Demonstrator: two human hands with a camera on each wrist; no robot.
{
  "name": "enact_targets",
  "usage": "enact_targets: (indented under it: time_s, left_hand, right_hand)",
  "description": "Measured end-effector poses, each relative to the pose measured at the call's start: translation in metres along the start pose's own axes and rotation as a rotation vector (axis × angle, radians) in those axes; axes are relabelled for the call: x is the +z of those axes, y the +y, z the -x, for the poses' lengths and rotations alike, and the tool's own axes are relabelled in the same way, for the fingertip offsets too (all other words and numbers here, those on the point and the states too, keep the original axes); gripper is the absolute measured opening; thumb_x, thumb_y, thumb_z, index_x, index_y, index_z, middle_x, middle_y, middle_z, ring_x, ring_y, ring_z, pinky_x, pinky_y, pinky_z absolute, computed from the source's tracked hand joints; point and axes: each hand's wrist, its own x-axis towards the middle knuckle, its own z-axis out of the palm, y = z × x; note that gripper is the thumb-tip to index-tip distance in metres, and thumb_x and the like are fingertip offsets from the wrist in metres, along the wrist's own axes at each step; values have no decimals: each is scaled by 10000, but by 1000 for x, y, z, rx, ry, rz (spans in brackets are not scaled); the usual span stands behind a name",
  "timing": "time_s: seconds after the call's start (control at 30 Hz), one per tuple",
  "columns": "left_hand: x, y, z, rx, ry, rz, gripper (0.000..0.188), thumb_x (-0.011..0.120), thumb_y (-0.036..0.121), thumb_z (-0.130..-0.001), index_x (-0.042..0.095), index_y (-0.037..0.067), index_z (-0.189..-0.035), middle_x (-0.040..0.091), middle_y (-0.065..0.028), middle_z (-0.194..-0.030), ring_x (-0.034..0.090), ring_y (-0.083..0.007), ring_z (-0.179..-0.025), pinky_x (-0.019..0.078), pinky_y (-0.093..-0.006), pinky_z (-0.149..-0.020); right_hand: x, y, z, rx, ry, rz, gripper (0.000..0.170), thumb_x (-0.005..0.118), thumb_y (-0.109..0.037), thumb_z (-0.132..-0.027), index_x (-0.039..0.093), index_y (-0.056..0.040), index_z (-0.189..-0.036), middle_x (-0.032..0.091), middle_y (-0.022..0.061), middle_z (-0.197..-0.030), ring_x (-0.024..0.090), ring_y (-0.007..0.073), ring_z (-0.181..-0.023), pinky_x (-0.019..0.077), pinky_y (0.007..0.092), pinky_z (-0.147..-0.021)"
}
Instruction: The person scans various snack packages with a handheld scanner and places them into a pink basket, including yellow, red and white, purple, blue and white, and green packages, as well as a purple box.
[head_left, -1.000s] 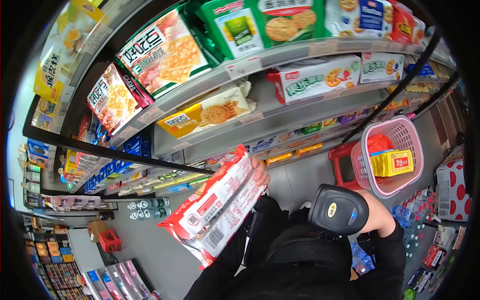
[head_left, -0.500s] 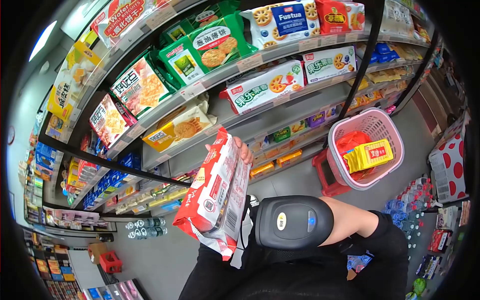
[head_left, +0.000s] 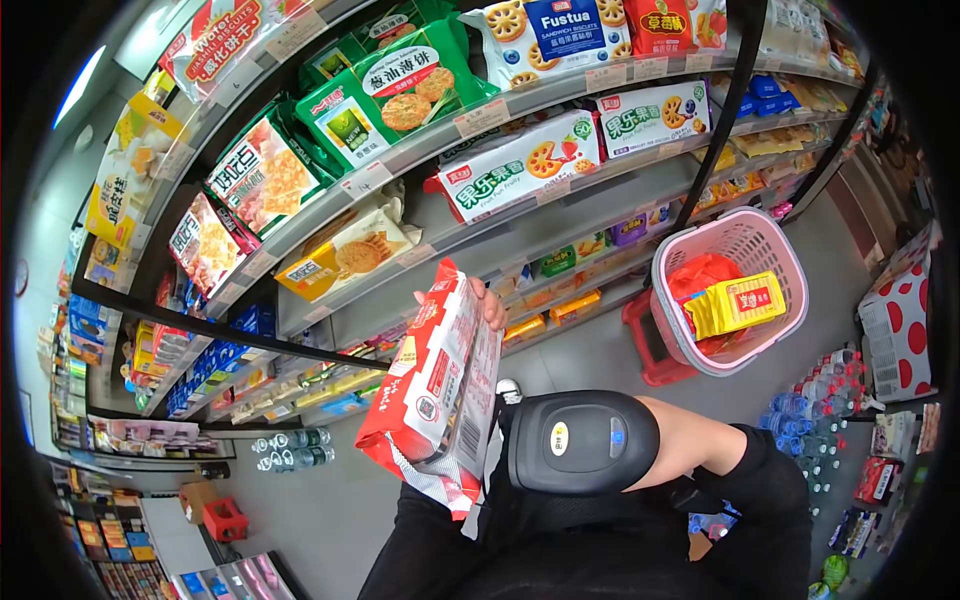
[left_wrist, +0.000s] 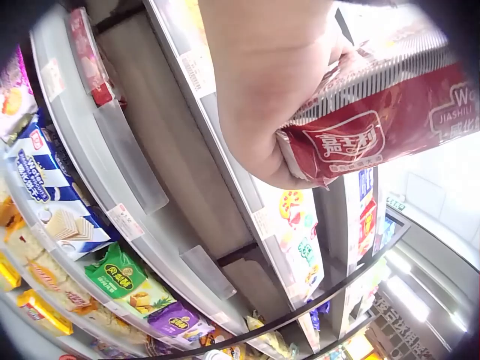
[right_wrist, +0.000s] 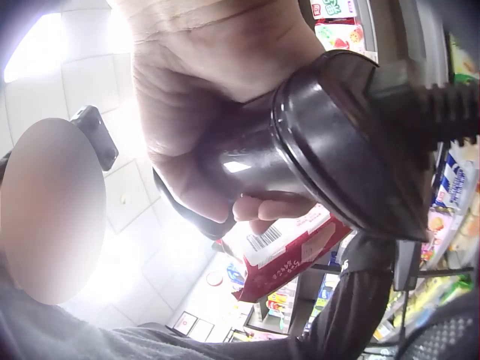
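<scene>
A packet (head_left: pixel 435 390) in a glossy red and white wrapper is held aloft in the left hand (head_left: pixel 488 303), gripped near its upper end. It is tilted, and its crimped, silvery lower end is flared and creased. A QR code and a barcode are printed on the wrapper, and the letters "JIASHILI" can be read in the left wrist view. A black scanner (head_left: pixel 583 441) is held by its handle in the right hand (right_wrist: pixel 176 112), the fingers wrapped round it. Its broad, rounded head is marked with a pale oval sticker and a blue light, and is held just beside the packet
</scene>
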Motion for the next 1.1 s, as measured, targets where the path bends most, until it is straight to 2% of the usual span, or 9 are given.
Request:
enact_targets:
  time_s: [0.23, 0.43, 0.47, 0.5, 0.57, 0.6, 0.9, 1.03, 1.1]
  left_hand:
    - [-14, 2, 19, -21, 111, 56, 789, 388, 734, -688, 432, 18, -1015, 505, -101, -816, 455, -207, -732, 331, -324, -694]
    - [-34, -22, 70, -33, 752, -409, 634, 384, 649, -767, 463, 46, -948, 471, -62, -742, 443, -166, -669, 365, -264, -575]
    - [-11, -17, 42, -153, 1035, -288, 514, 376, 618, -792, 449, 110, -775, 410, -10, -542, 426, -156, -476, 330, -298, -400]
    - [-35, -6, 64, -235, 797, -11, 535, 382, 609, -795, 505, 92, -866, 546, -48, -691, 548, -178, -640, 442, -323, -527]
    - [-16, -13, 41, -216, 1153, -237, 579, 390, 585, -804, 517, 68, -1031, 590, -94, -947, 572, -210, -872, 467, -349, -750]
    - [-32, -12, 59, -318, 1054, -124, 615, 383, 567, -816, 468, 57, -1147, 525, -109, -1131, 521, -228, -1013, 399, -362, -896]
    - [-33, 17, 45, -480, 817, 136, 512, 391, 384, -858, 379, 6, -1202, 472, -139, -1182, 490, -271, -1052, 386, -407, -902]
    - [-46, 13, 37, -559, 643, -75, 456, 503, 190, -833, 353, -15, -1211, 458, -146, -1193, 467, -265, -1078, 367, -406, -929]
    - [-39, 3, 17, -546, 656, 60, 461, 533, 104, -812, 343, -16, -1215, 455, -141, -1194, 470, -244, -1076, 365, -392, -935]
  right_hand:
    - [-8, 10, -12, 56, -3, -20, 477, 680, -102, -620, 482, 2, -1042, 582, 118, -896, 557, 197, -815, 434, 311, -746]
    - [-18, 42, -16, -161, 61, 71, 615, 711, -148, -613, 420, 14, -1130, 535, 157, -1050, 527, 258, -936, 410, 331, -811]
    - [-17, 44, -19, -170, 123, 50, 635, 713, -144, -610, 408, 13, -1145, 529, 156, -1067, 522, 257, -950, 404, 330, -824]
    - [-16, 45, -25, -195, 164, 20, 656, 715, -140, -607, 396, 12, -1160, 522, 156, -1083, 518, 255, -964, 397, 329, -838]
    - [-19, 42, -30, -157, 197, 26, 670, 719, -135, -601, 394, 14, -1168, 521, 154, -1088, 518, 246, -971, 393, 326, -850]
    - [-21, 43, -30, -78, 206, 16, 667, 720, -131, -601, 397, 14, -1166, 523, 146, -1088, 517, 227, -969, 394, 320, -851]
    - [-48, 68, -16, 12, 563, 249, 742, 770, -48, -526, 409, -1, -1173, 518, 72, -1097, 462, 145, -1009, 355, 298, -899]
    - [-44, 61, 6, -40, 905, -445, 593, 639, -71, -575, 466, 44, -1130, 579, 138, -894, 490, 165, -517, 389, 284, -512]
    - [-45, 54, 11, -124, 1010, -438, 463, 595, -73, -595, 488, 47, -1029, 514, 127, -693, 476, 181, -525, 368, 286, -506]
